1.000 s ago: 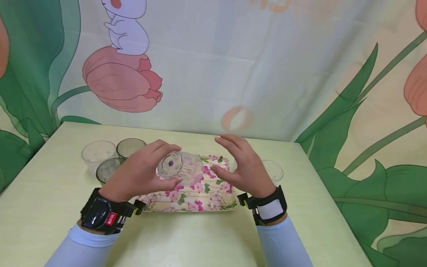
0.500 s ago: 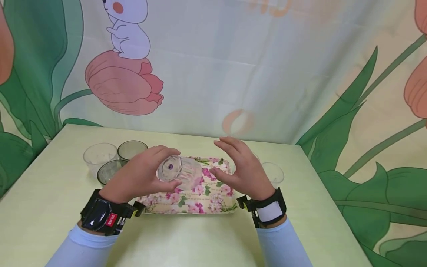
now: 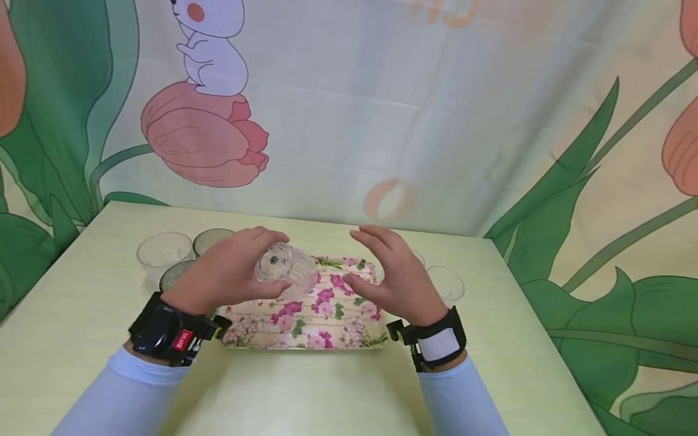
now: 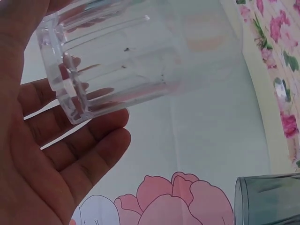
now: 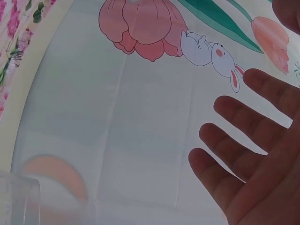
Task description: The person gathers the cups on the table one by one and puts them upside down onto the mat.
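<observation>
My left hand [image 3: 231, 269] holds a clear faceted drinking glass [image 3: 300, 272] between thumb and fingers, tilted on its side above the floral tray [image 3: 305, 327]. The base, with a small dark mark in its middle, faces back towards me and the mouth points away. In the left wrist view, the fingers [image 4: 93, 150] curve beside the heavy base of the glass [image 4: 126, 65]. Opposite, my right hand [image 3: 395, 275] is raised near the tray's right side, holding nothing. Its fingers are spread and relaxed in the right wrist view.
On the left stand a clear glass [image 3: 158, 260] and two grey tinted glasses, one at the back [image 3: 207, 240] and one partly hidden by my left hand. A clear glass [image 3: 447, 284] stands right of my right hand, another partly behind it. A printed curtain [image 3: 327, 121] hangs beyond the table.
My left hand has shifted slightly up and left with the glass, and its base has turned more towards me. My right hand has stayed nearly still.
</observation>
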`<state>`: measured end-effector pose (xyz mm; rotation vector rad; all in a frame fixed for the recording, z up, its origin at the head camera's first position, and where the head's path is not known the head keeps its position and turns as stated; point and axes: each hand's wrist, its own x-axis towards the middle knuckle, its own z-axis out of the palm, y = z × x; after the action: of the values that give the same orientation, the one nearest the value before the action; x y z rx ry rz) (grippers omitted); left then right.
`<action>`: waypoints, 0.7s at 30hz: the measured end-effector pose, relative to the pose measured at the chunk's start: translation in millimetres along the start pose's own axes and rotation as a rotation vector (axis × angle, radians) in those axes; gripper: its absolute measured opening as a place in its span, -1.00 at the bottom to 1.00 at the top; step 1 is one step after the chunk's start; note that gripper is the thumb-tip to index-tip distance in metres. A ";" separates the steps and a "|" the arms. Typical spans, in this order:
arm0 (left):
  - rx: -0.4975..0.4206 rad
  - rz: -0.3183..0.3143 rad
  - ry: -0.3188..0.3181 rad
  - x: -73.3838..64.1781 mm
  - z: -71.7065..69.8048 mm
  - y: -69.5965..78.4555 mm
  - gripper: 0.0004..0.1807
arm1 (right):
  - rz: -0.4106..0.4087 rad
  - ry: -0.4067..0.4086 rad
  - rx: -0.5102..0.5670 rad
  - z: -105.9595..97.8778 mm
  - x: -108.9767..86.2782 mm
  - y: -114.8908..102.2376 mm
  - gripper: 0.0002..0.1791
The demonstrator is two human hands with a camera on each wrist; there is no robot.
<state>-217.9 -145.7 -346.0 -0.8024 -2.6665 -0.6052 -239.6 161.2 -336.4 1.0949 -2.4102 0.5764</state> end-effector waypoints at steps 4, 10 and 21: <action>0.011 -0.029 -0.046 5.6 -3.4 -3.0 -0.19 | 0.007 -0.001 -0.005 0.8 -0.3 0.0 -0.21; 0.060 -0.084 -0.105 14.0 -4.6 -7.8 -0.19 | 0.016 -0.001 -0.005 0.7 -0.7 0.6 -0.21; 0.089 -0.145 -0.180 22.8 1.3 -19.5 -0.23 | 0.028 -0.006 -0.002 2.2 -2.5 4.3 -0.22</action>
<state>-247.7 -149.5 -344.3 -0.6729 -2.9123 -0.4636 -241.8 164.2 -340.4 1.0660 -2.4343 0.5805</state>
